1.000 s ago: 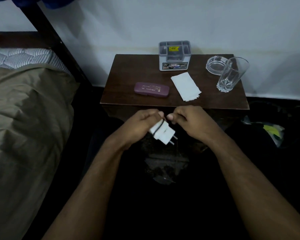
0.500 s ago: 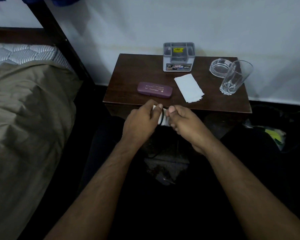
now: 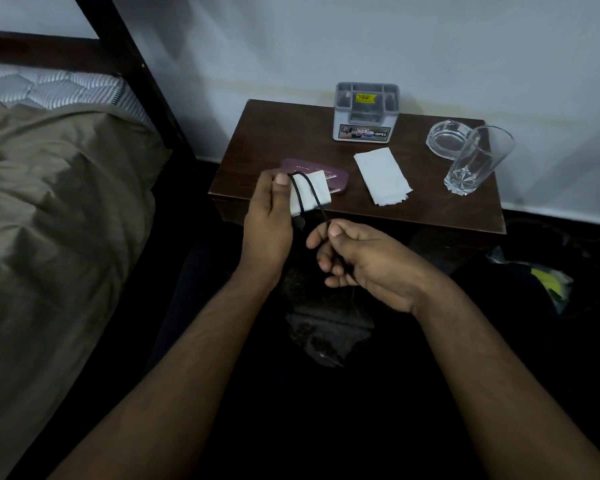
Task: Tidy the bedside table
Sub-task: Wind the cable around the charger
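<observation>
Two hands at frame centre: the left hand (image 3: pixel 269 216) grips a white charger (image 3: pixel 309 194) just above the tabletop (image 3: pixel 430 209) edge; the right hand (image 3: pixel 357 261), lower right, pinches its black cable (image 3: pixel 314 199) running diagonally between them.

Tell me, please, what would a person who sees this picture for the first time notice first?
The eye falls first on the two hands in the middle: the left hand holds a white charger with a black cable wound over it, and the right hand pinches the cable's loose part. Behind them stands a dark bedside table, with a clear drinking glass at its right side and a grey organizer at the back.
</observation>
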The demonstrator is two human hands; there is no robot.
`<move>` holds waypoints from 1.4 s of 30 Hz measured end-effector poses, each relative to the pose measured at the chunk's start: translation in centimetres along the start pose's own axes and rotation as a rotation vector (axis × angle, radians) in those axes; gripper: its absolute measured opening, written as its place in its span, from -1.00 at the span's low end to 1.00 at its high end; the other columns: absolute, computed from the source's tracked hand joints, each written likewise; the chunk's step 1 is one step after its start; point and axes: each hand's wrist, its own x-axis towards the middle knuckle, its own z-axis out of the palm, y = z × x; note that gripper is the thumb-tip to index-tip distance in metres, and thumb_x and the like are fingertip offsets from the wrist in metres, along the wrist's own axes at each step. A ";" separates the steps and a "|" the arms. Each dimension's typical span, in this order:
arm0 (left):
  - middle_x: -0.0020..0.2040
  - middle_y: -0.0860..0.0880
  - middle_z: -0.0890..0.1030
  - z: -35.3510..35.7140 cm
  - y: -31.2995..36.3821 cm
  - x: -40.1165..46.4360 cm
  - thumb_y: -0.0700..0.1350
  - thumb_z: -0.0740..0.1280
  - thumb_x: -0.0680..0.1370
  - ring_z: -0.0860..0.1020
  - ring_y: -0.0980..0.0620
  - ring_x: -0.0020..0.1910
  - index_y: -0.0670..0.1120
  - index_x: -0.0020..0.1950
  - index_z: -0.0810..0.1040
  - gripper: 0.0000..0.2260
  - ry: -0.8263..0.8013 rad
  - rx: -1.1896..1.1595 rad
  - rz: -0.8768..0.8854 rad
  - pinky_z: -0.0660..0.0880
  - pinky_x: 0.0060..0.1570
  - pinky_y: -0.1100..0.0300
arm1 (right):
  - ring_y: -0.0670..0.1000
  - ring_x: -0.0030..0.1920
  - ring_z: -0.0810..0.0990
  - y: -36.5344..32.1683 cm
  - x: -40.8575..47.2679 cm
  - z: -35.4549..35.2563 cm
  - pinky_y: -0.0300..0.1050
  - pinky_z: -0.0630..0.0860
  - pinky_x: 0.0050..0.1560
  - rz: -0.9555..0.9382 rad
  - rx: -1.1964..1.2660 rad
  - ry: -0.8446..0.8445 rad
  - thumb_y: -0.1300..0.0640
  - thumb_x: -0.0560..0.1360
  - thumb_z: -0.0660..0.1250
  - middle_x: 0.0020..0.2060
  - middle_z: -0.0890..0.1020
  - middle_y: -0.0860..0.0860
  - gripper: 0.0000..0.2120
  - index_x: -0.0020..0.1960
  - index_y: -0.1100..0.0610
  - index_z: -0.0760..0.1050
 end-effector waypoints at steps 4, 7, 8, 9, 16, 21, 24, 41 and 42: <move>-0.30 0.02 0.56 0.1 0.4 0.2 0.07 0.08 0.75 0.41 0.16 -0.50 -0.03 0.10 0.51 -0.73 -0.011 -0.371 -0.274 0.24 -0.57 0.31 | -0.16 -0.38 0.39 0.8 0.2 0.6 -0.21 0.51 -0.20 0.054 -0.162 -0.033 0.00 0.74 0.05 -0.35 0.54 -0.04 -0.63 0.03 0.08 0.60; -0.47 0.05 0.48 -0.8 0.6 0.5 0.15 0.14 0.71 0.33 0.16 -0.58 -0.01 -0.05 0.53 -0.68 -0.121 -0.481 -0.446 0.18 -0.56 0.31 | -0.19 -0.42 0.40 1.5 0.3 0.5 -0.17 0.46 -0.21 0.073 -0.373 -0.036 -0.06 0.72 0.06 -0.41 0.50 -0.11 -0.62 -0.02 0.03 0.60; -0.53 0.06 0.42 -1.1 0.7 0.6 0.17 0.16 0.69 0.30 0.15 -0.62 -0.01 -0.11 0.54 -0.66 -0.187 -0.490 -0.482 0.16 -0.56 0.32 | -0.21 -0.42 0.40 1.5 0.3 0.2 -0.15 0.44 -0.21 0.071 -0.415 -0.011 -0.08 0.71 0.07 -0.43 0.48 -0.15 -0.63 -0.05 0.00 0.60; -0.57 0.07 0.38 -1.5 0.9 0.8 0.18 0.17 0.68 0.27 0.15 -0.65 -0.01 -0.13 0.53 -0.65 -0.257 -0.493 -0.498 0.15 -0.56 0.32 | -0.21 -0.41 0.40 1.5 0.4 -0.1 -0.14 0.42 -0.22 0.058 -0.440 0.010 -0.08 0.71 0.09 -0.45 0.46 -0.17 -0.64 -0.07 -0.03 0.60; -0.22 -0.33 0.47 -2.1 1.7 0.0 0.16 0.27 0.64 0.28 -0.13 -0.45 -0.20 0.07 0.60 -0.59 -0.714 -0.181 -0.403 0.01 -0.40 0.02 | -0.13 -0.41 0.47 0.6 -0.1 -2.9 -0.09 0.39 -0.27 -0.169 -0.643 0.095 -0.02 0.54 0.27 -0.46 0.56 -0.09 -0.74 -0.29 -0.11 0.61; -0.24 -0.08 0.54 -1.8 1.3 -0.4 -0.07 0.23 0.72 0.49 0.09 -0.30 -0.33 0.00 0.56 -0.68 -0.745 0.077 -0.209 0.40 -0.28 0.25 | -0.11 -0.43 0.49 1.1 0.1 -4.0 -0.14 0.40 -0.34 -0.165 -0.742 0.302 -0.02 0.61 0.35 -0.41 0.63 -0.02 -0.74 -0.21 0.05 0.62; -0.21 -0.06 0.51 -1.6 1.1 -0.6 -0.03 0.25 0.71 0.46 0.07 -0.22 -0.19 -0.03 0.54 -0.75 -0.730 0.171 -0.082 0.40 -0.17 0.13 | -0.10 -0.33 0.59 1.4 0.3 -3.6 -0.19 0.45 -0.27 -0.174 -0.755 0.429 0.01 0.61 0.35 -0.35 0.66 -0.05 -0.78 -0.16 0.04 0.64; -0.17 -0.02 0.63 -0.4 0.5 -0.1 -0.03 0.18 0.74 0.58 0.01 -0.15 -0.11 -0.01 0.57 -0.74 -0.110 0.160 -0.106 0.51 -0.08 0.04 | -0.08 -0.26 0.64 0.2 0.2 1.2 -0.07 0.55 -0.16 -0.477 -0.717 0.477 -0.07 0.66 0.18 -0.31 0.65 -0.13 -0.73 0.00 -0.01 0.63; -0.21 0.00 0.62 -0.5 0.6 0.2 -0.06 0.17 0.74 0.56 0.06 -0.21 -0.08 -0.04 0.57 -0.74 -0.062 -0.010 -0.178 0.50 -0.20 0.11 | -0.15 -0.33 0.57 0.2 0.2 1.2 -0.13 0.51 -0.22 -0.472 -0.694 0.411 -0.06 0.67 0.18 -0.38 0.59 -0.18 -0.74 -0.02 -0.04 0.61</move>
